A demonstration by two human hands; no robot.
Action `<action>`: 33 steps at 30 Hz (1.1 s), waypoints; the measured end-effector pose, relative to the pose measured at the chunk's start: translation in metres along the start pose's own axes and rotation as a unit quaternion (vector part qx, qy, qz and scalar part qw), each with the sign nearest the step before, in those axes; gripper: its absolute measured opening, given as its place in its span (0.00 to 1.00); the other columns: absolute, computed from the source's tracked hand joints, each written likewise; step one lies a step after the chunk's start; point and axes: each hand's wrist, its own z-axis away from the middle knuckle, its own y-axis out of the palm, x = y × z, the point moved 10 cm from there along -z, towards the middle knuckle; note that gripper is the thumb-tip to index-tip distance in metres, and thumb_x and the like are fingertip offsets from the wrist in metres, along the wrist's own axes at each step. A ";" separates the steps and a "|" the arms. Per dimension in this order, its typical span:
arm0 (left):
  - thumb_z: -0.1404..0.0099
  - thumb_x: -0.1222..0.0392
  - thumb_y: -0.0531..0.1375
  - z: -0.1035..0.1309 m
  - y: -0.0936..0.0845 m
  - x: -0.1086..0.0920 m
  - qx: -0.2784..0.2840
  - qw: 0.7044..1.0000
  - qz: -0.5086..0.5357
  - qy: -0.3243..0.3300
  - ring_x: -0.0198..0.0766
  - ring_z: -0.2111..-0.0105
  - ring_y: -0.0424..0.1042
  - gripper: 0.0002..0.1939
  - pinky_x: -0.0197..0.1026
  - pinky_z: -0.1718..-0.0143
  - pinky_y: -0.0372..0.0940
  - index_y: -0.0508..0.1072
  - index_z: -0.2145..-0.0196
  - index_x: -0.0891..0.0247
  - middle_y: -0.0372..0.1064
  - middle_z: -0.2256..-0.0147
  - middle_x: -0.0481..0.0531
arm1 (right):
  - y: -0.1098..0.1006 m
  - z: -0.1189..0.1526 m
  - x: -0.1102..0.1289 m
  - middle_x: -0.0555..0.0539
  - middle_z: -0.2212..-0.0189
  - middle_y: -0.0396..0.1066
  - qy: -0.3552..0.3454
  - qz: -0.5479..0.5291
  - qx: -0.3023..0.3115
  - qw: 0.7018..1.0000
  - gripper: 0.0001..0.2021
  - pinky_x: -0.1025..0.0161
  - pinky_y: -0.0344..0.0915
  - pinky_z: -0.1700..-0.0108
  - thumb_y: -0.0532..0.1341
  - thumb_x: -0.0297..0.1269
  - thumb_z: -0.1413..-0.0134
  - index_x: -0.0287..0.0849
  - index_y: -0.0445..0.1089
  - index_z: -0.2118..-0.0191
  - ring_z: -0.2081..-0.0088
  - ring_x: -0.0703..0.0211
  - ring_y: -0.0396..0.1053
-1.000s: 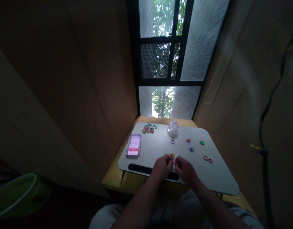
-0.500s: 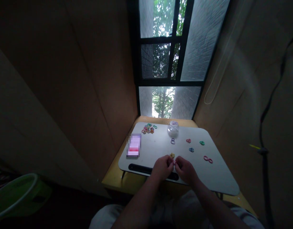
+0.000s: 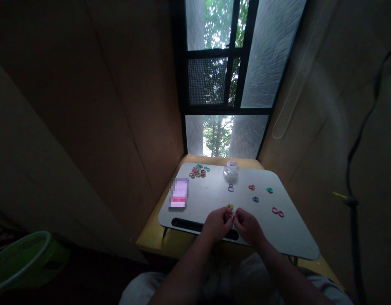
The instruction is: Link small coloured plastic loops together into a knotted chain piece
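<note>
My left hand and my right hand meet over the near edge of the white table. Both are closed on a small pink band between the fingertips, mostly hidden by them. Just beyond my left fingers lies a yellow band bundle. Farther back is a purple band. To the right lie a red bundle, a blue one, a green one and a pink figure-eight band.
A pile of coloured bands lies at the back left, with a blurred-out phone-like object nearer. A clear jar stands at the back. A black slot runs along the front edge. A green basket is at lower left.
My fingertips have shifted very slightly around the pink band. The things on the table have not moved.
</note>
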 end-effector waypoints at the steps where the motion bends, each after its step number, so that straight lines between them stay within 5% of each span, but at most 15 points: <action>1: 0.37 0.57 0.57 0.000 0.001 0.000 0.007 1.000 0.001 0.002 0.34 0.72 0.68 0.09 0.35 0.69 0.60 0.73 0.60 0.60 0.73 0.70 0.46 | 0.000 0.000 0.000 0.54 0.80 0.61 0.000 0.001 -0.001 1.000 0.10 0.67 0.52 0.73 0.54 0.38 0.44 0.45 0.56 0.75 0.77 0.63 0.60; 21: 0.34 0.57 0.54 -0.002 0.003 -0.003 0.026 0.999 0.022 0.015 0.39 0.61 0.74 0.12 0.38 0.57 0.65 0.77 0.58 0.57 0.77 0.62 0.48 | 0.000 0.002 -0.003 0.54 0.81 0.59 -0.006 0.002 -0.003 1.000 0.12 0.66 0.51 0.73 0.55 0.40 0.44 0.45 0.56 0.76 0.77 0.63 0.58; 33: 0.31 0.54 0.51 -0.002 0.001 -0.001 0.016 1.000 -0.015 0.000 0.38 0.66 0.71 0.13 0.36 0.65 0.62 0.75 0.63 0.60 0.75 0.66 0.49 | -0.004 0.000 0.004 0.54 0.81 0.60 -0.013 0.000 -0.006 1.000 0.15 0.66 0.52 0.73 0.54 0.42 0.41 0.44 0.57 0.77 0.77 0.63 0.58</action>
